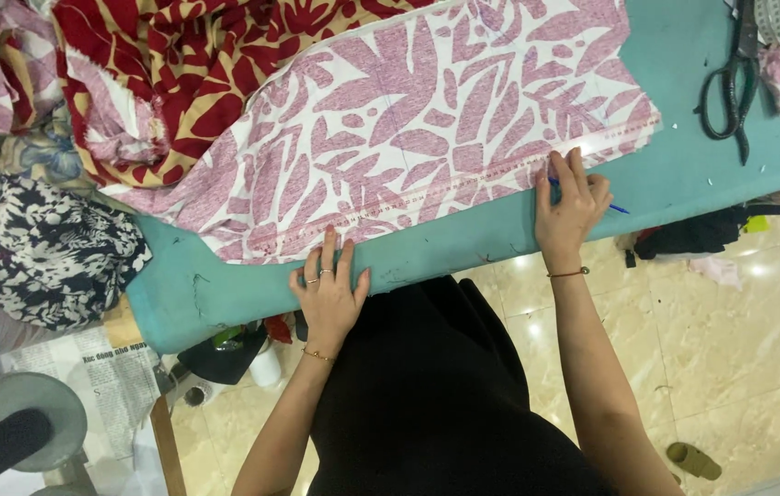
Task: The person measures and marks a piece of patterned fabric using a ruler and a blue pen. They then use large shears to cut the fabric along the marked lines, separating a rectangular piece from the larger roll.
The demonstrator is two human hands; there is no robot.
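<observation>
So there's a teal counter (702, 174) taking up most of the view, and everything else sits relative to it. Spread across its middle is a pink leaf-print cloth (427, 129), its long edge running close to the counter's near rim. A clear ruler (463, 179) lies along that edge. At the counter's far left corner is a bunched red and yellow cloth (179, 73), and off the left end a dark floral cloth (50, 248) hangs down. Black scissors (730, 83) rest at the far right of the counter, well apart from both hands.

Left hand (327, 294) is flat and spread at the near rim, fingertips pressing the pink cloth's edge, holding nothing. Right hand (572, 207) has its grip pinched on a blue pen (615, 208), tip down beside the ruler.
</observation>
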